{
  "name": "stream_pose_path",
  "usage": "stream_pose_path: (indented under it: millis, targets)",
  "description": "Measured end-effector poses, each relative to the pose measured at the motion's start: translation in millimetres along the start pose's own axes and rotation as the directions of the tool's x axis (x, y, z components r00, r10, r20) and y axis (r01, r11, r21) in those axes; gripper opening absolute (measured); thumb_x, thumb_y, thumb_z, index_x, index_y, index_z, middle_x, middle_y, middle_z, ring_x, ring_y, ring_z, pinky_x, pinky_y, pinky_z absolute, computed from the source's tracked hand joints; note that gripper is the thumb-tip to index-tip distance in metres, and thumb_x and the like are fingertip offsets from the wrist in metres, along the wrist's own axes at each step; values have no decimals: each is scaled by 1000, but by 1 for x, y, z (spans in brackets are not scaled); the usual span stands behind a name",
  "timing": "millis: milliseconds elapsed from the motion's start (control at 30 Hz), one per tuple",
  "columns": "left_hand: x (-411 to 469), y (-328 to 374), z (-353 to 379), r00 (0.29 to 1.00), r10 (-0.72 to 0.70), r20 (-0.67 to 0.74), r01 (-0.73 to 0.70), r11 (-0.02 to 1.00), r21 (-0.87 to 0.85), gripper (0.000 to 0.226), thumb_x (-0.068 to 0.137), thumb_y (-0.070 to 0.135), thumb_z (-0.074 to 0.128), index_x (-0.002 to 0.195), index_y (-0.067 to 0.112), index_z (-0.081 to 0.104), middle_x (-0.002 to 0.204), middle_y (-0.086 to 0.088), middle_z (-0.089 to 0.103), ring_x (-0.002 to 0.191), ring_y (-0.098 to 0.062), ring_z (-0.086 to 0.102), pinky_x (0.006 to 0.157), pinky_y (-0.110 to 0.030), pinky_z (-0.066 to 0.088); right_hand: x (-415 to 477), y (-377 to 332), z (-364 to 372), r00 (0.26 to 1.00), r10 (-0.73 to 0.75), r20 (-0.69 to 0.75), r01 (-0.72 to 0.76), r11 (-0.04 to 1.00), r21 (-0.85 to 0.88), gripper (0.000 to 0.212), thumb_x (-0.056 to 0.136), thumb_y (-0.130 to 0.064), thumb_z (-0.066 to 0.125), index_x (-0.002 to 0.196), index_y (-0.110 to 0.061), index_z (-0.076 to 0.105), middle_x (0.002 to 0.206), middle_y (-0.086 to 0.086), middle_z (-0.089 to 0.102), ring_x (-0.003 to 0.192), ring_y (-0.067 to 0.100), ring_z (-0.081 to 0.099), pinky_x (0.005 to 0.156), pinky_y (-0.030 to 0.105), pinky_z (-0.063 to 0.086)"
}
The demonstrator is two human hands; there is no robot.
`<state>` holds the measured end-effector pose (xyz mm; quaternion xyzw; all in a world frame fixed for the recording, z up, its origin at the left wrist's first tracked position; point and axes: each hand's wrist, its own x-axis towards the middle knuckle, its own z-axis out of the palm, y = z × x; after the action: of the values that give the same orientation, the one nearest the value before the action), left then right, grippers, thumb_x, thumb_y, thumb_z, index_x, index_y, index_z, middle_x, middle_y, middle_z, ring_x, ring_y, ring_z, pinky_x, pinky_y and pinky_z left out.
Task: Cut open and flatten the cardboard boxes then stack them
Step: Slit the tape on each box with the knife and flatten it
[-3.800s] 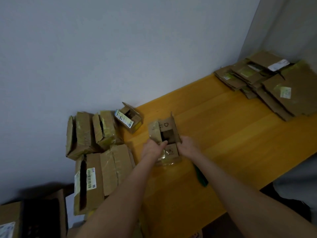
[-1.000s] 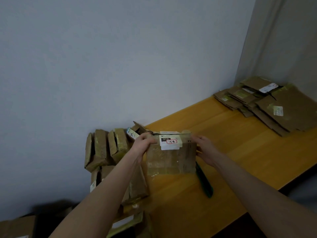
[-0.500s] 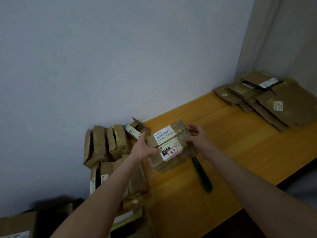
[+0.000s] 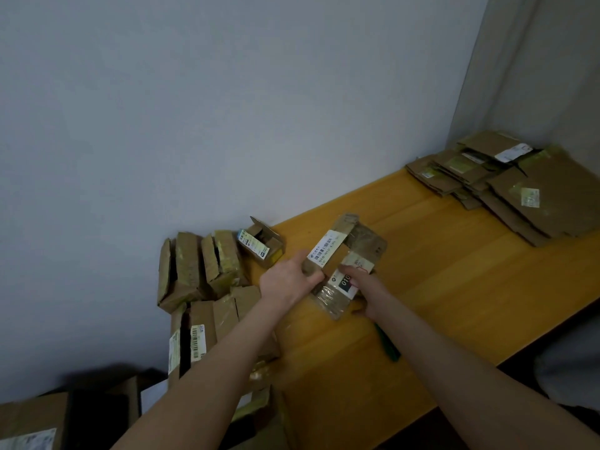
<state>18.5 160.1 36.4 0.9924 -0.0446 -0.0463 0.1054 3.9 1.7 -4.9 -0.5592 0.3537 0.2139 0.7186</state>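
A small taped cardboard box (image 4: 358, 246) with white labels lies opened out on the yellow wooden table (image 4: 438, 287). My left hand (image 4: 289, 282) grips its left flap by the barcode label. My right hand (image 4: 368, 292) presses on the near flap with the "010" label. A stack of flattened boxes (image 4: 532, 190) sits at the table's far right corner. Several unflattened boxes (image 4: 201, 267) stand at the table's left end.
A green-handled cutter (image 4: 388, 344) lies on the table under my right forearm. One small open box (image 4: 261, 243) rests by the wall. More cartons (image 4: 35, 423) sit low at the left. A white wall runs along the table's far side.
The box was held upright a second ago, then laid down; now its flaps are spread open and flatter on the table, with both hands shifted onto the flaps.
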Motion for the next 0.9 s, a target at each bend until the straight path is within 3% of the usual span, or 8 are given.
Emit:
stream_pose_path:
  millis: [167,267,333,533,633,733,800,900]
  targets:
    - [4,1,-2,996,1,93,16,983,-184,40,99,39,42,133,21,54,98,-6,68,85,-22,63,67,-31,51,0,-4,3,981,-175,-82,170,983,-63,50,81,-23,76,120,-10,48,94,4,58,76,16,57,59,34,49]
    - [0,6,1,997,63,37,-51,965,-255,30,101,26,40,93,7,62,76,-7,60,73,-26,59,65,-35,48,1,-9,9,958,-217,-186,190,970,-149,71,68,-43,83,120,-9,49,109,8,60,94,26,61,82,44,54]
    - [-3,7,2,995,83,46,-64,944,-322,31,102,23,39,79,8,54,67,-3,52,68,-25,54,60,-34,41,3,-12,5,946,-243,-214,196,956,-220,52,75,-41,78,109,-8,54,99,9,61,84,25,60,82,42,53]
    - [11,-15,-7,988,-70,141,149,700,-698,29,104,25,37,103,13,63,95,-11,67,89,-27,65,81,-44,56,0,-24,-16,960,-210,-183,190,974,-122,46,101,-41,39,131,-7,47,116,12,57,103,31,56,89,43,48]
    - [13,-30,-19,964,-130,231,265,464,-846,27,105,25,36,107,17,62,101,-9,68,86,-18,67,69,-31,59,2,-23,-24,980,-154,-127,159,987,29,53,98,-44,46,135,-6,46,128,15,56,114,35,55,99,51,46]
    - [16,-40,-23,967,-91,239,253,470,-846,28,105,25,38,102,16,64,94,-5,67,81,-14,65,62,-26,54,8,-25,-27,942,-293,-161,279,955,-105,59,92,-24,63,142,-8,36,137,14,50,122,33,51,102,49,44]
    - [17,-41,-27,973,-41,226,211,553,-806,30,105,24,38,104,9,64,89,-6,65,79,-19,62,64,-28,52,8,-33,-26,866,-441,-237,284,822,-493,84,86,-20,71,150,-13,18,146,15,38,131,33,42,106,48,40]
    - [17,-32,-36,973,93,213,99,663,-742,32,104,24,38,105,6,64,86,-5,63,76,-16,61,61,-23,52,-2,-45,-22,757,-631,-167,102,367,-925,107,84,-35,71,152,-16,-8,159,13,7,145,34,11,117,47,19]
